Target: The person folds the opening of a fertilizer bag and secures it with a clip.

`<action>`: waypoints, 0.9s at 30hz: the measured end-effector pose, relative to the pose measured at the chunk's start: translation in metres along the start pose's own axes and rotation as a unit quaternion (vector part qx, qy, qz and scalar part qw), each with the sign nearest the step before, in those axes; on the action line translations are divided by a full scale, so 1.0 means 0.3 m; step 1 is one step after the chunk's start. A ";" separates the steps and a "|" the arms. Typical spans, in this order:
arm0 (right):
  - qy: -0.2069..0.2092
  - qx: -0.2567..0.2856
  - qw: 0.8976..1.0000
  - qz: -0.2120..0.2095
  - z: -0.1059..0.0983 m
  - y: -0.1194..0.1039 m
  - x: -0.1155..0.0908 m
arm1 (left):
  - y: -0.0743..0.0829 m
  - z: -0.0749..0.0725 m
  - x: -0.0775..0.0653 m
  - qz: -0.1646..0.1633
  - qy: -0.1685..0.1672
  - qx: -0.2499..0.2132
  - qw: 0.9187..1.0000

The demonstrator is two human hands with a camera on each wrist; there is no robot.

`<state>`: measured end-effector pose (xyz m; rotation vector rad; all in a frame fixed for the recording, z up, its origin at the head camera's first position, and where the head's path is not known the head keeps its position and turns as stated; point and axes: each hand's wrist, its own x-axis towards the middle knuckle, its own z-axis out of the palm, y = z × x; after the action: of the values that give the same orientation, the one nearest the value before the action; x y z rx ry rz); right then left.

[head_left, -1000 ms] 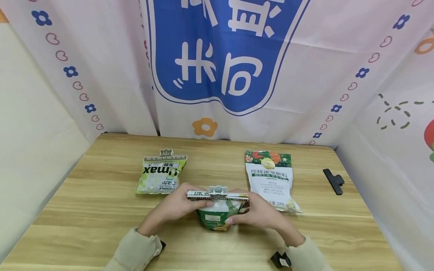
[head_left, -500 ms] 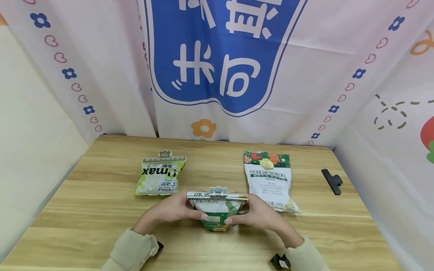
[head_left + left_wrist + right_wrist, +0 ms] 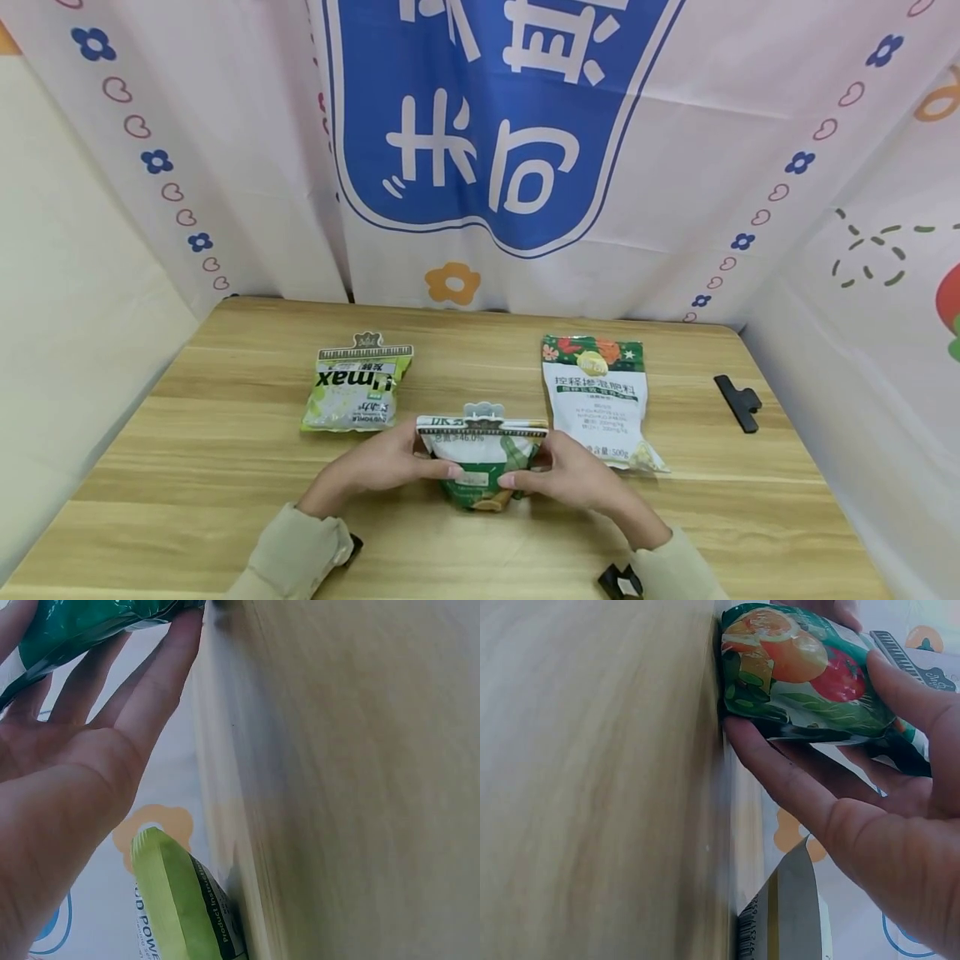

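Observation:
In the middle of the table stands a green and white plastic bag (image 3: 480, 490) with its top folded over. A long-bar bag clip (image 3: 482, 422) grips that fold. My left hand (image 3: 381, 463) holds the bag's left side, thumb on the front and fingers behind. On the other side my right hand (image 3: 573, 472) grips it the same way. Fruit and vegetables are printed on the bag (image 3: 802, 667) in the right wrist view, its bottom right at the tabletop. The left wrist view shows the fingers of the left hand (image 3: 97, 750) spread under the bag's edge.
A lime-green bag (image 3: 352, 398) with a similar clip (image 3: 366, 347) lies at the back left. Back right lies a white and green fertilizer bag (image 3: 596, 404), with a black clip (image 3: 738, 403) further right. Another black object (image 3: 621, 578) sits by the right sleeve. Fabric walls (image 3: 637, 275) surround the table.
My left thumb has come down from just under the clip to the bag's front. The bag's top has tipped slightly, showing more of its front. The right hand has barely moved.

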<state>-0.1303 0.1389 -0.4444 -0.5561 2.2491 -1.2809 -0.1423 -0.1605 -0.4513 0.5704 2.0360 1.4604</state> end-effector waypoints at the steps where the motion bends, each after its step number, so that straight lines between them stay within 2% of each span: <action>1: 0.000 -0.002 1.000 0.005 0.000 0.001 0.000 | 0.000 0.001 0.002 -0.003 0.002 -0.001 1.000; 11: -0.003 -0.011 1.000 0.018 -0.002 0.010 0.001 | -0.003 0.004 0.009 -0.016 -0.010 -0.056 0.998; 19: -0.008 0.021 1.000 0.009 -0.008 0.021 -0.004 | 0.019 0.015 0.009 -0.026 -0.008 -0.052 0.998; 27: -0.007 0.030 1.000 0.002 -0.012 0.018 0.000 | 0.052 0.018 0.000 -0.035 0.011 -0.041 0.999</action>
<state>-0.1332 0.1439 -0.4476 -0.5357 2.1919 -1.3340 -0.1385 -0.1516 -0.4378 0.4475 1.9827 1.5060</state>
